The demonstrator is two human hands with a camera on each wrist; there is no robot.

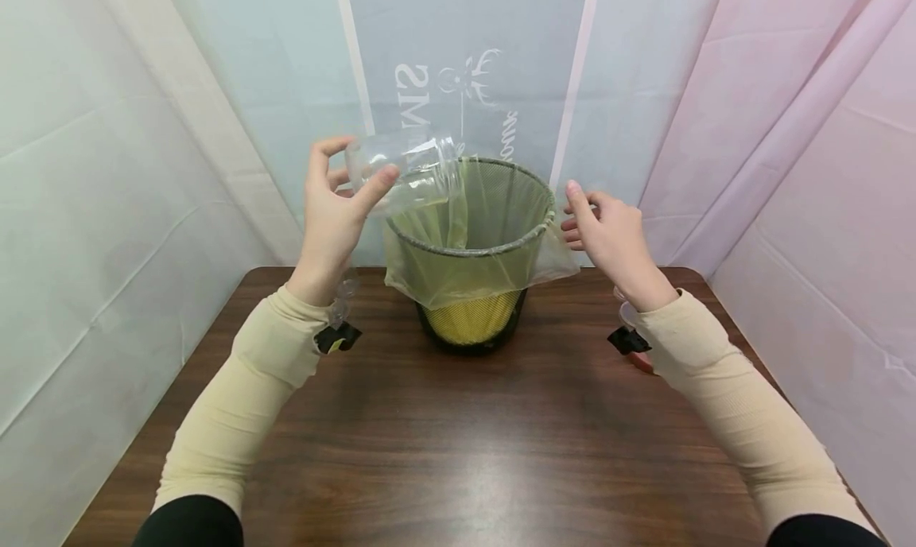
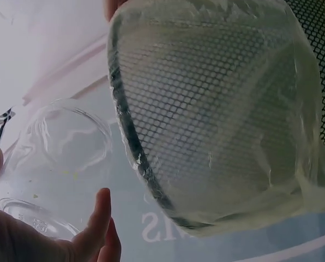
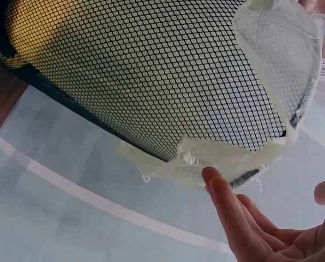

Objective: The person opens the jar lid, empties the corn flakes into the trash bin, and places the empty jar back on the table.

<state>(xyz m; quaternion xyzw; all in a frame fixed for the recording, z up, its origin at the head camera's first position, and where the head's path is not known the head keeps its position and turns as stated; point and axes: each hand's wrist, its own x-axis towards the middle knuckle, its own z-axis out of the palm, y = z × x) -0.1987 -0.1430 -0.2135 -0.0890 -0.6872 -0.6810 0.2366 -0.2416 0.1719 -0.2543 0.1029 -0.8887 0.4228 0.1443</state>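
My left hand [image 1: 335,205] grips a clear plastic jar [image 1: 411,169] between thumb and fingers. The jar lies on its side in the air, its threaded mouth over the left rim of a black mesh wastebasket [image 1: 525,312]. A few yellow specks cling inside the jar [image 2: 64,164] in the left wrist view. A thin yellowish plastic bag [image 1: 472,281] lines the basket and is folded down over its rim; yellow shows through the mesh low down. Beside the basket's right rim is my right hand [image 1: 608,233], holding nothing. Its fingertips [image 3: 211,177] come close to the bag's folded edge.
The basket stands toward the back of a dark brown wooden table [image 1: 458,444]. A red curved object [image 1: 642,362] is partly hidden beneath my right sleeve. Pale fabric walls [image 1: 114,133] enclose the table at the back and both sides.
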